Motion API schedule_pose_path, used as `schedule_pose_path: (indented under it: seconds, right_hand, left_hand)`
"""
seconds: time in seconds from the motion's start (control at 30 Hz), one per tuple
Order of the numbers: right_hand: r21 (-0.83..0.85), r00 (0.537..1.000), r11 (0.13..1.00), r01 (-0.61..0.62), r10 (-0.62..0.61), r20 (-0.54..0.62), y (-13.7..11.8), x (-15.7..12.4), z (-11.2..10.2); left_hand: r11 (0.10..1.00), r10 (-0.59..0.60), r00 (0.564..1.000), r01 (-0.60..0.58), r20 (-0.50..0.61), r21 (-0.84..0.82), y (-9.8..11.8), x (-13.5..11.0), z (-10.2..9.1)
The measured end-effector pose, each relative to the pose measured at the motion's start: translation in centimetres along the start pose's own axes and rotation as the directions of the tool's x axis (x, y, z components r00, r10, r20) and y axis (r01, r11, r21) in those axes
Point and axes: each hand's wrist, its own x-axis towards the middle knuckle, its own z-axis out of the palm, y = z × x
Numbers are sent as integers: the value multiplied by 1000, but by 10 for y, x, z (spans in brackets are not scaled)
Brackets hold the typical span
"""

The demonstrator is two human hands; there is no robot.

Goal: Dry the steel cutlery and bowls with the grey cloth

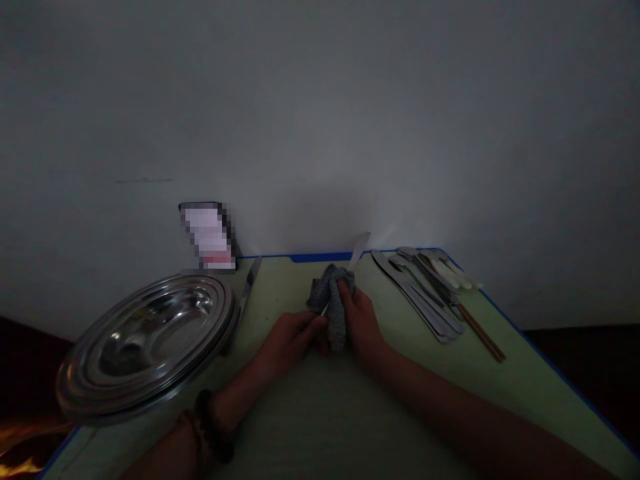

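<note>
Over the middle of the table, a table knife (359, 249) is held tilted, its bright blade pointing up and away toward the wall. My left hand (300, 333) is closed around the knife's handle end. A grey cloth (338, 319) is wrapped about the middle of the knife, and my right hand (361, 319) grips that cloth from the right side. The cloth and fingers hide most of the handle. Another knife (249, 283) lies left of my hands, beside the stacked metal plates (223, 303).
Several knives (417, 303), spoons and other cutlery lie on the right, with wooden chopsticks (483, 333) at the outer side. A phone (207, 233) leans on the wall behind the plates. The green table (280, 287) has a blue edge and meets the wall.
</note>
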Motion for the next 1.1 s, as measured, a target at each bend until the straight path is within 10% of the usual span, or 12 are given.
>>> schedule_pose_path:
  seconds: [0.33,0.47,0.73,0.97,1.1]
  right_hand:
    - [-152,982,970,189,-187,26,-20,9,-6]
    - [-274,952,922,274,-220,214,-38,23,-19]
    - [-415,723,817,399,-2,691,-92,35,-58]
    - [-554,722,762,336,169,671,-112,43,-86]
    - [-642,740,708,293,257,621,-123,48,-99]
  left_hand:
    - [996,-11,987,24,-159,83,0,1,1]
    - [999,13,976,-20,-216,-29,-1,2,2]
    - [851,-103,929,-102,-354,-515,3,5,-2]
    - [810,-140,837,-210,-529,-547,-4,8,-10]
    - [834,-121,909,-125,-399,-538,-1,6,-9]
